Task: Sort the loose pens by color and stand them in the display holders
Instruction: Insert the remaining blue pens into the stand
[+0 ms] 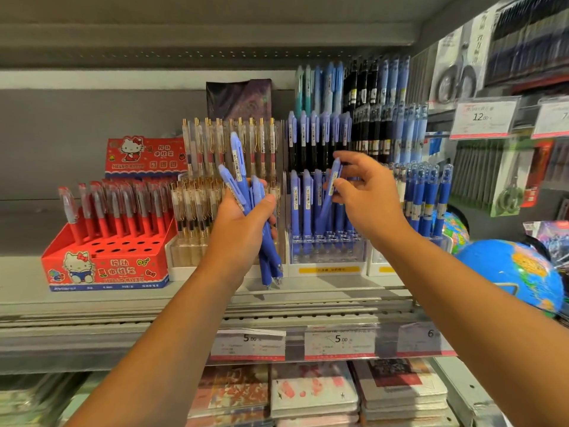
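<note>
Our left hand grips a bundle of blue pens upright. At its three o'clock, a gap apart, our right hand pinches a single blue pen, tilted in front of the pens standing in the clear holder — the shelf lip runs at the holder's six o'clock, a globe at its four.

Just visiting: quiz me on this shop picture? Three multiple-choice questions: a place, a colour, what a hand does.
1. The red pen box stands where on the shelf? A) left B) middle C) right
2. The left hand grips pens of which colour? A) red B) black C) blue
3. The right hand: A) hangs empty B) pinches one pen C) presses the shelf
Answers: A, left of the clear holders; C, all those pens are blue; B, it pinches a single pen.
</note>
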A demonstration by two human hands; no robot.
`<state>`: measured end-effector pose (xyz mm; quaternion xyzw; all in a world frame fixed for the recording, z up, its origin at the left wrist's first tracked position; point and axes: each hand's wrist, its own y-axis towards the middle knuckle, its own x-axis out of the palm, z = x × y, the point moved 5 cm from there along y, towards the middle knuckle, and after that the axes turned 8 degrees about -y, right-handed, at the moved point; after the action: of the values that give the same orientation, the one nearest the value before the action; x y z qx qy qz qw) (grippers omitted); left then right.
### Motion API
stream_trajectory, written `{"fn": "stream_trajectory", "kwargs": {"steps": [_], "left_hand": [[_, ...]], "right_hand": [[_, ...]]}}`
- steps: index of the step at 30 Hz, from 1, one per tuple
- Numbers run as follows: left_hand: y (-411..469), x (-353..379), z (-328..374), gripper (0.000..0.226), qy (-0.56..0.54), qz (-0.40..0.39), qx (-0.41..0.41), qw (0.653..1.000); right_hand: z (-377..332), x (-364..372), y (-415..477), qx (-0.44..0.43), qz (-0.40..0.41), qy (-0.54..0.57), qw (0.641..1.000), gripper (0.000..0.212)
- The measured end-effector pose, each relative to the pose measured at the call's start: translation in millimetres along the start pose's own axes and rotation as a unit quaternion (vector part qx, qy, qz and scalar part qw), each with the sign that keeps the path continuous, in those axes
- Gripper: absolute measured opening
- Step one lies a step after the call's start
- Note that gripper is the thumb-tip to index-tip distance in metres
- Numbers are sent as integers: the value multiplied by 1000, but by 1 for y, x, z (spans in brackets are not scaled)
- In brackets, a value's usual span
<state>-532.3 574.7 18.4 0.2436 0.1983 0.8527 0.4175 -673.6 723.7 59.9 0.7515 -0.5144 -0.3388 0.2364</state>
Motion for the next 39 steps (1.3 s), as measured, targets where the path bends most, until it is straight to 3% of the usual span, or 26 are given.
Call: {"fn": "stream_trajectory", "kwargs": {"steps": [4,11,24,29,32,39], "left_hand": [[-1,2,2,12,3,-4,-7,1000],[-4,7,5,13,-3,-22,-8,1000],[-8,11,11,14,-16,-30,6,999],[-9,11,12,12,5,-41,16,999],[-10,12,12,23,5,-51,10,999],[-7,15,5,48,30,-68,-6,997]], "right_hand": [[7,10,-2,7,-33,-41,999,42],[1,9,-9,-62,-6,-134,989,36],[6,16,-11,-54,-57,-138,987,34],[-2,14,-17,-93,-28,-182,978,35],[-14,13,-24,-128,-3,-134,983,32],[-20,32,-31,-91,-147,50,984,23]]}}
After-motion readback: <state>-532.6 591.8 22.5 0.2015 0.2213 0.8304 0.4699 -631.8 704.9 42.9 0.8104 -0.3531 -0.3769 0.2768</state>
